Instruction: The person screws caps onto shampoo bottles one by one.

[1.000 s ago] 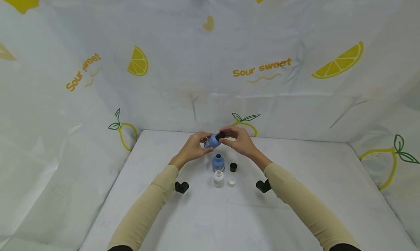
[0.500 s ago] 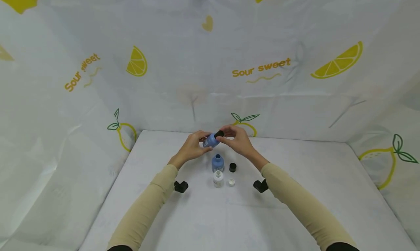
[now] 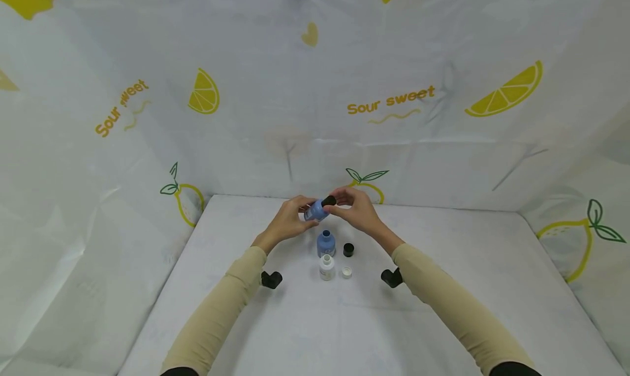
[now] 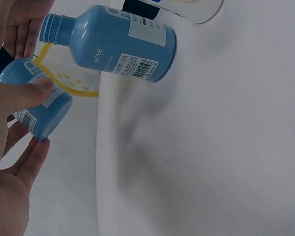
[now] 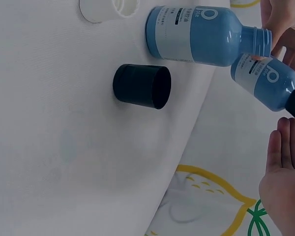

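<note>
White sheeting (image 3: 275, 92) printed with lemons and the words "Sour sweet" rises behind the white tabletop (image 3: 482, 245), where we see a person in beige sleeves (image 3: 221, 299) working with the left hand (image 3: 289, 218) and right hand (image 3: 361, 209) close together. Below them on the tabletop we find a large blue bottle (image 3: 326, 246) upright, its neck uncapped. Beyond it, raised and tilted, is a smaller blue bottle (image 3: 315, 211), held in the left grip with the thumb across its label. Nearest us stands an open white bottle (image 3: 327, 271). We see the right grip narrow, pinching the black top (image 3: 328, 201) on the raised bottle. A loose black cap (image 3: 348, 250) sits beside the large bottle; a white cap (image 3: 346, 272), smallest of all, lies beside the white one.
</note>
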Available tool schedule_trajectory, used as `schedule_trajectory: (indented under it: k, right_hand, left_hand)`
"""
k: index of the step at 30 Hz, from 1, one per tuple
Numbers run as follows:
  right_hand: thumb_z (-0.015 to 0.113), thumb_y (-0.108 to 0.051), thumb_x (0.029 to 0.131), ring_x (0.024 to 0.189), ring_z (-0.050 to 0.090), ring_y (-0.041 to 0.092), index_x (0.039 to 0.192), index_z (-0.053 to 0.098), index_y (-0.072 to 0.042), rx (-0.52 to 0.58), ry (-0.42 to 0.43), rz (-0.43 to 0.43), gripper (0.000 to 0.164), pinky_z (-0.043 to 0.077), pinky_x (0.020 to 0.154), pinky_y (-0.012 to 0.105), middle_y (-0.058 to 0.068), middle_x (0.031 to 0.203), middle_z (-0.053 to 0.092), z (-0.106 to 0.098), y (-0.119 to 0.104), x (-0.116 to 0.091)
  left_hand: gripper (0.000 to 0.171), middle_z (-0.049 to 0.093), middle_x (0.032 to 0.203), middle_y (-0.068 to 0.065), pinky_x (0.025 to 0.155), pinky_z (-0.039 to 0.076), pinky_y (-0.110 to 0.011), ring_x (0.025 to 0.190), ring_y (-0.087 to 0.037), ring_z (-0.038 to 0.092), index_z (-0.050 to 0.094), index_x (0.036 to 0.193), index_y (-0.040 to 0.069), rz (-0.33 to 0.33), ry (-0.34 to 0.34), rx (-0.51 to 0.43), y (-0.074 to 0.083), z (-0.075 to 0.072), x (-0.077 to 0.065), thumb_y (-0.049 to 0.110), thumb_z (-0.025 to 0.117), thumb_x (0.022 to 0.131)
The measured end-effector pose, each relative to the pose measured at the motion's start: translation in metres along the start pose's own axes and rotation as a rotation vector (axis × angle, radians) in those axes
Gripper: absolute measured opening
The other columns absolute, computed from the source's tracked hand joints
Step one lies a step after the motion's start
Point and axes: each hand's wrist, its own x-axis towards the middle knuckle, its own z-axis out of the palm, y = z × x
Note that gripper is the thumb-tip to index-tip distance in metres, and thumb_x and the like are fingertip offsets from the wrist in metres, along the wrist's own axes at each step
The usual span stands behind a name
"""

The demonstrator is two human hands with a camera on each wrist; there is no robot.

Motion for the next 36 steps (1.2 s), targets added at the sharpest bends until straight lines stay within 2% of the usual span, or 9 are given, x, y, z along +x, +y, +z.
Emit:
schedule_trajectory:
  k: [7, 13, 27, 36]
  right_hand:
    - [0.077, 0.004, 0.096, 0.137, 0.067, 0.042, 0.144, 0.064, 0.004, 0.036, -0.115, -0.097, 0.050, 0.052, 0.123, 0.050, 0.026, 0.145, 0.068, -0.009, -0.001, 0.002]
    - [0.073, 0.010, 0.096, 0.132, 0.069, 0.042, 0.137, 0.068, 0.007, 0.038, -0.157, -0.127, 0.042, 0.054, 0.122, 0.052, 0.028, 0.139, 0.071, -0.012, -0.003, 0.005]
    - [0.083, -0.009, 0.096, 0.121, 0.074, 0.039, 0.134, 0.072, 0.002, 0.006, -0.091, -0.062, 0.040, 0.059, 0.114, 0.054, 0.022, 0.130, 0.077, -0.009, -0.002, 0.003]
    - [0.084, -0.013, 0.096, 0.117, 0.074, 0.038, 0.131, 0.072, 0.002, -0.001, -0.055, -0.042, 0.040, 0.062, 0.111, 0.052, 0.022, 0.128, 0.076, -0.006, -0.003, 0.002]
  left_hand:
    - [0.055, 0.073, 0.131, -0.019, 0.107, 0.065, -0.043, 0.116, -0.032, 0.073, 0.069, 0.140, -0.002, 0.014, 0.002, 0.000, 0.000, 0.000, -0.001, 0.006, 0.089, 0.089]
    - [0.055, 0.073, 0.130, -0.019, 0.107, 0.065, -0.043, 0.116, -0.032, 0.074, 0.069, 0.139, -0.003, 0.023, 0.005, 0.005, 0.000, 0.000, -0.001, 0.006, 0.089, 0.089]
    - [0.055, 0.073, 0.130, -0.020, 0.105, 0.066, -0.043, 0.115, -0.032, 0.074, 0.068, 0.139, -0.004, 0.028, 0.014, 0.003, 0.001, 0.000, -0.002, 0.005, 0.089, 0.089]
    - [0.055, 0.073, 0.131, -0.020, 0.106, 0.065, -0.043, 0.115, -0.032, 0.073, 0.068, 0.140, -0.004, 0.018, 0.001, 0.000, 0.003, 0.000, -0.002, 0.006, 0.088, 0.090]
